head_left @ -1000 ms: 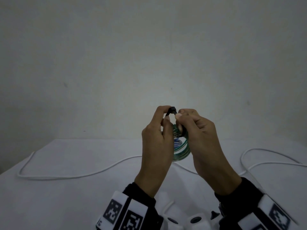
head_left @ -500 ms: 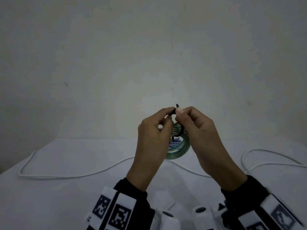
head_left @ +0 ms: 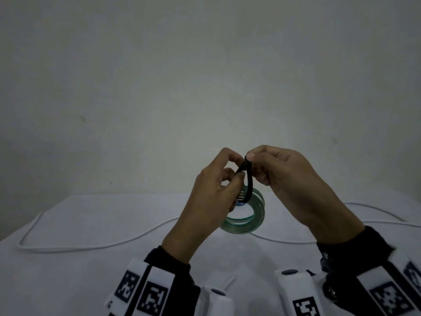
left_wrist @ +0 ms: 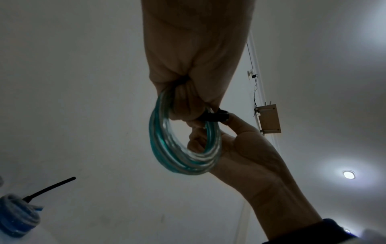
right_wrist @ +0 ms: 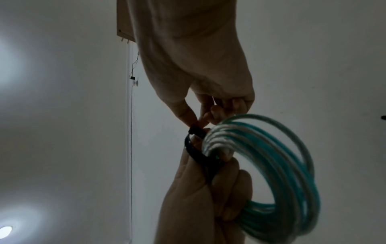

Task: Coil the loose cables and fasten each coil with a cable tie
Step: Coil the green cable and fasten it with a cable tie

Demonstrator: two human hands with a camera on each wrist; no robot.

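Left hand (head_left: pixel 211 201) grips the coil (head_left: pixel 250 215), fingers curled through it, thumb and forefinger on the tie (head_left: pixel 248 183). Right hand (head_left: pixel 293 183) pinches the tie's top end. Tie loops round the coil's upper edge. Coil held above the table (head_left: pixel 91 270); white cable (head_left: pixel 68 247) lies below, behind it.

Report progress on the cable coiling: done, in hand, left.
Done: the green cable is wound into a coil, and another tied coil lies on the table. In hand: a black cable tie loops round the green coil, with the left hand and right hand pinching its ends together at the top; it looks loose. Left: the white cable lies uncoiled on the table.
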